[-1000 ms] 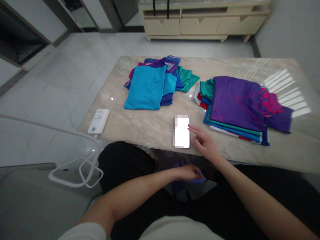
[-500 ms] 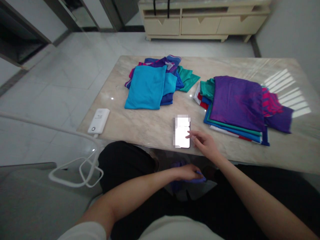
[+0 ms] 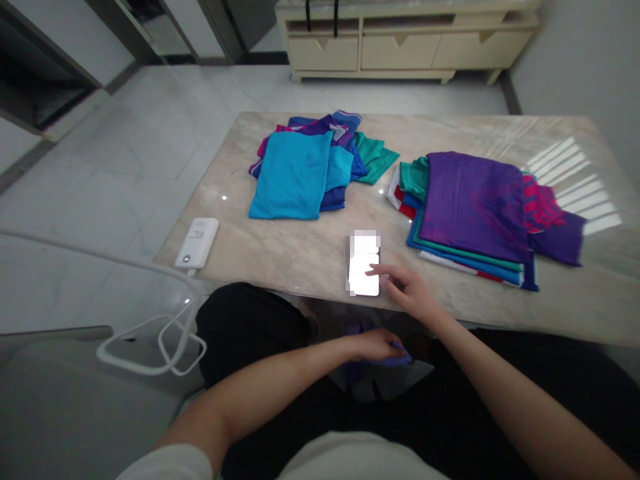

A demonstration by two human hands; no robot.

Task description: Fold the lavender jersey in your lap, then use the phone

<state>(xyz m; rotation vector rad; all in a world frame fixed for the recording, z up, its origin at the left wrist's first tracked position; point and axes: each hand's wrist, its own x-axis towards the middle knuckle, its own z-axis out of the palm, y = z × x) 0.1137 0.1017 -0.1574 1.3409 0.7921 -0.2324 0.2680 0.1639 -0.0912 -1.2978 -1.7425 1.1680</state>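
Note:
A phone (image 3: 365, 277) with a bright screen lies near the front edge of the marble table. Over its right side reaches my right hand (image 3: 407, 290), index finger stretched out to the screen and holding nothing. Below the table edge, between my knees, my left hand (image 3: 377, 345) is closed around a limp purple cloth (image 3: 399, 360); its fingers are partly hidden. To the right of the phone sits a stack of folded garments with a purple garment (image 3: 475, 207) on top. Farther back lies another pile, topped by a folded turquoise garment (image 3: 295, 177).
A white power bank (image 3: 199, 241) rests at the table's left edge, with a thick white cable (image 3: 185, 327) looping beside my knee. The marble table (image 3: 280, 257) stands before me. A cream cabinet (image 3: 400, 50) is against the back.
My right index finger has shifted slightly left, farther over the phone screen. My left hand and the garment piles have stayed in place.

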